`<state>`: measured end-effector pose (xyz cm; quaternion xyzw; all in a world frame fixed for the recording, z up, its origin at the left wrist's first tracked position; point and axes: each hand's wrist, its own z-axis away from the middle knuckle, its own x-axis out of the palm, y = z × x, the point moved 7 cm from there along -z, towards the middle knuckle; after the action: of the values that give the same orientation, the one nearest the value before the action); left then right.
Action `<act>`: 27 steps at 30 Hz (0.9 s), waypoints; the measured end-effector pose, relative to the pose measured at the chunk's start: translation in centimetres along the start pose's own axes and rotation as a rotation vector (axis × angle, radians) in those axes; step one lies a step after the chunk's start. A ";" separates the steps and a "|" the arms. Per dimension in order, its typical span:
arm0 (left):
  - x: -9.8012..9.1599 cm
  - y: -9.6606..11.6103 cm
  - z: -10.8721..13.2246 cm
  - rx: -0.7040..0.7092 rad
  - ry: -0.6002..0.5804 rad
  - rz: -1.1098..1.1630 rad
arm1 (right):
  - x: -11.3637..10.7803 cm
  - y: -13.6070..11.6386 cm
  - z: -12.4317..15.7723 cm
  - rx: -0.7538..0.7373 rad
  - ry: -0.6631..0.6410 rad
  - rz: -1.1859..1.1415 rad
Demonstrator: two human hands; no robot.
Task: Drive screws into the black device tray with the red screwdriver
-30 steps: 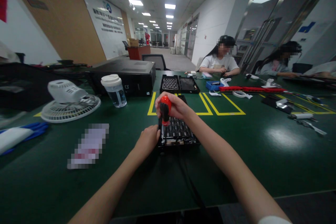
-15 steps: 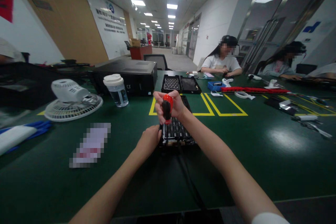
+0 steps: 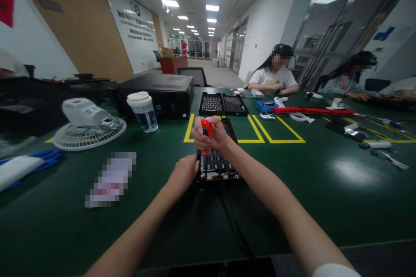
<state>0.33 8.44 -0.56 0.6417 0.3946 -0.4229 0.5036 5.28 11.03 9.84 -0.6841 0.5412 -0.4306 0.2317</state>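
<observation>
A black keyboard-like device (image 3: pixel 217 160) lies on the green table (image 3: pixel 325 190) in front of me. My right hand (image 3: pixel 211 135) is wrapped round the red-and-black handle of a screwdriver (image 3: pixel 206 129), held upright over the device's near left part. My left hand (image 3: pixel 184 173) is closed against the device's left edge and steadies it. The screwdriver's tip is hidden behind my hands.
A white desk fan (image 3: pixel 87 123) and a lidded cup (image 3: pixel 143 111) stand at the left, a black computer case (image 3: pixel 156 91) behind them. An open black bit case (image 3: pixel 222 104) lies beyond the yellow tape lines (image 3: pixel 260 132). Two people sit at the far right among tools.
My right hand has closed further round the screwdriver handle and turned slightly, so less of the red handle shows. My left hand stays on the device's edge.
</observation>
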 end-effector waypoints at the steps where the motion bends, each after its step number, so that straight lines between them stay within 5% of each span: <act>1: 0.0 0.0 0.0 0.004 0.003 -0.001 | 0.1 -0.1 0.1 -0.008 0.008 0.007; 27: 0.0 0.2 0.0 0.017 0.011 -0.053 | 0.7 -1.4 1.2 -0.178 0.424 0.268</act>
<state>0.52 8.45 -0.53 0.6375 0.4105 -0.4358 0.4848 7.02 10.62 10.54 -0.5187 0.6990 -0.4805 0.1070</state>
